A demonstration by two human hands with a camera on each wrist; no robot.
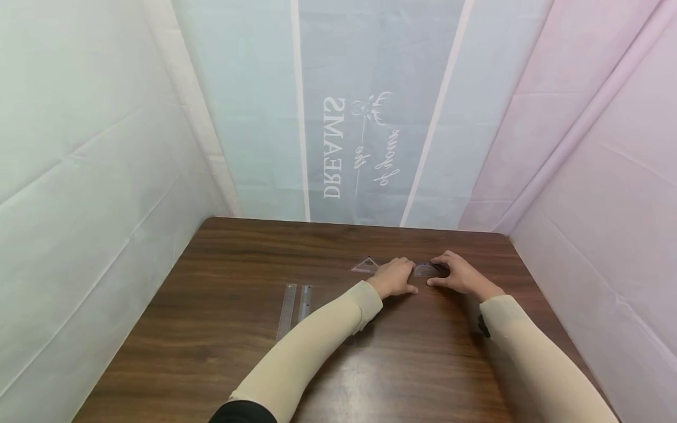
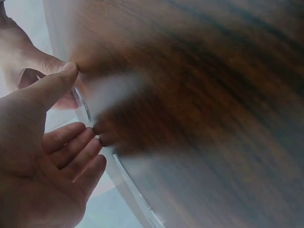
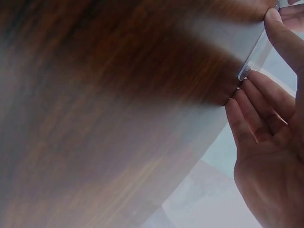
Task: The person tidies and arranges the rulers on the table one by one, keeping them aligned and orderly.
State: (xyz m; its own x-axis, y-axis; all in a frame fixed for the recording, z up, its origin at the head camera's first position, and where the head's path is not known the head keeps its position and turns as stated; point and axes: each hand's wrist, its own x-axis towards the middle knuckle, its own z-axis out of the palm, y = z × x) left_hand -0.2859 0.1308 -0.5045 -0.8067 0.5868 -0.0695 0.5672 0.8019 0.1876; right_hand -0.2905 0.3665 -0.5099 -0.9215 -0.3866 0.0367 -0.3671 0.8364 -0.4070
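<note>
A clear protractor point(image 1: 424, 270) lies on the far right of the brown table between both hands. My right hand point(image 1: 461, 276) pinches its right end, thumb at the straight edge and fingers beyond; in the right wrist view a fingertip meets the rounded corner of the protractor point(image 3: 245, 73). On the other side, my left hand point(image 1: 392, 278) has its fingers relaxed and thumb spread, fingertips right at the protractor's left end. The left wrist view shows both hands close about it. A clear set square point(image 1: 365, 265) lies just left of the left hand, partly covered by it.
Two clear rulers, a left ruler point(image 1: 286, 308) and a right ruler point(image 1: 305, 301), lie side by side left of my left forearm, which hides their near ends. Fabric walls stand around the table point(image 1: 222, 282), including a printed curtain point(image 1: 365, 59) behind its far edge.
</note>
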